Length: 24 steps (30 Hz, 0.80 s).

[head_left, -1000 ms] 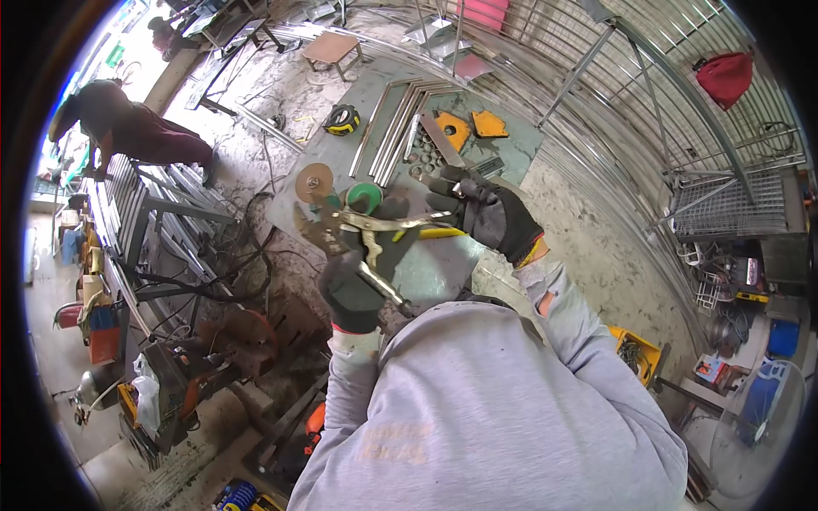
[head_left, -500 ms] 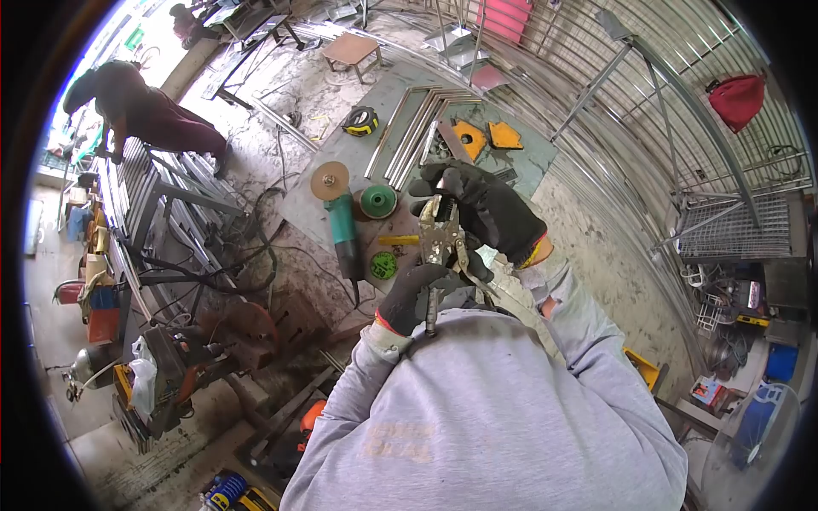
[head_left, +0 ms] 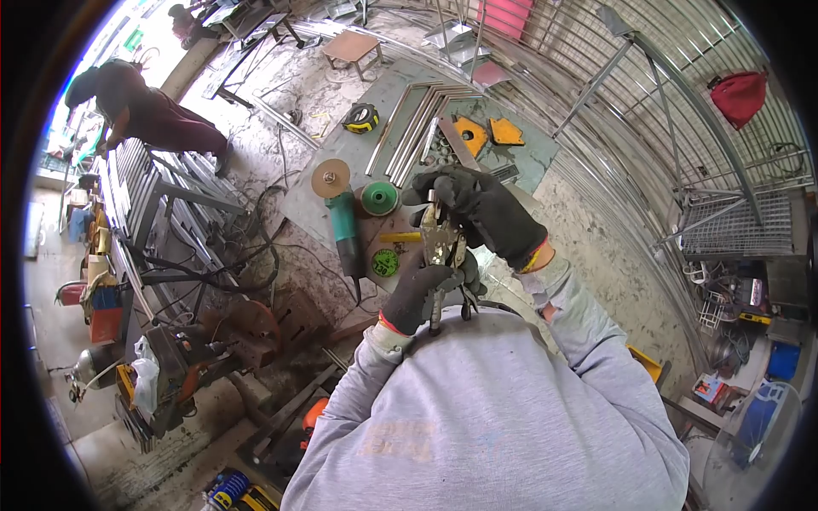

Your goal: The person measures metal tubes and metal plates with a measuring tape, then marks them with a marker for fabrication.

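Both my hands wear black gloves and hold metal locking pliers (head_left: 443, 243) upright over the grey worktable (head_left: 511, 157). My left hand (head_left: 416, 294) grips the pliers' handles from below. My right hand (head_left: 481, 209) closes on the upper jaw end. Just left of the pliers lie a teal angle grinder (head_left: 343, 228) with its disc, a green disc (head_left: 378, 198), a smaller green round part (head_left: 384, 262) and a yellow tool (head_left: 400, 238).
A tape measure (head_left: 361, 117), bent steel tubes (head_left: 417, 115) and two orange welding magnets (head_left: 487, 134) lie farther on the table. A person (head_left: 141, 106) bends over steel frames at left. A curved steel grille (head_left: 648, 119) runs at right. Cables and machines crowd the floor at left.
The pliers swung from lying crosswise over the grinder to upright between my hands. My left hand shifted right and down onto the handles; the grinder and green disc came into view.
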Available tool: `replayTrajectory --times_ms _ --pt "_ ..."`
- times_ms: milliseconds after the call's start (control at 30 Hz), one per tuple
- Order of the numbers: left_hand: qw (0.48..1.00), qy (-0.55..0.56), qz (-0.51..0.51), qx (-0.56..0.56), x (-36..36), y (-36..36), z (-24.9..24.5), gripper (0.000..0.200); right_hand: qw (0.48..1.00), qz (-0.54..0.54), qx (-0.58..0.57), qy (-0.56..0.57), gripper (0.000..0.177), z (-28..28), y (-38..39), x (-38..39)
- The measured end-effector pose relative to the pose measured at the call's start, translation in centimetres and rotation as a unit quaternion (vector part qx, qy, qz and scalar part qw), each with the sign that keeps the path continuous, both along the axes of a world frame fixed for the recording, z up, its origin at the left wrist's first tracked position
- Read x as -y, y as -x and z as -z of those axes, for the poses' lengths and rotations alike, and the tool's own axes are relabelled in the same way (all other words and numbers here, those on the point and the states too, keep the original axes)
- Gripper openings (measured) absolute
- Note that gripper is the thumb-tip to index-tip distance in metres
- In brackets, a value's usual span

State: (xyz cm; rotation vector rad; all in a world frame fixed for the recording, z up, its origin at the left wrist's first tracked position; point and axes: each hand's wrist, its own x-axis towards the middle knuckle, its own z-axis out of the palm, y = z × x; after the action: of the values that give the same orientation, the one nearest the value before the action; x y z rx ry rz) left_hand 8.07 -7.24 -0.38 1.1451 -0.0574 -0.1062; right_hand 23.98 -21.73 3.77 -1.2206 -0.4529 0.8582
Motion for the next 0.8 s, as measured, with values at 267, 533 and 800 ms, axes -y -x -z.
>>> replayTrajectory --times_ms 267,533,800 --pt "0.990 0.107 0.025 -0.083 0.7 -0.7 -1.1 0.029 0.983 -0.041 -0.120 -0.134 0.063 2.6 -0.1 0.3" --pt "0.994 -0.031 -0.056 -0.089 0.7 0.5 -1.4 0.026 0.983 -0.036 -0.101 -0.146 0.061 2.5 1.2 -0.8" --pt "0.999 0.040 0.034 0.007 -0.9 -0.1 3.0 0.037 0.973 0.014 -0.160 -0.166 0.062 2.5 2.0 -1.1"
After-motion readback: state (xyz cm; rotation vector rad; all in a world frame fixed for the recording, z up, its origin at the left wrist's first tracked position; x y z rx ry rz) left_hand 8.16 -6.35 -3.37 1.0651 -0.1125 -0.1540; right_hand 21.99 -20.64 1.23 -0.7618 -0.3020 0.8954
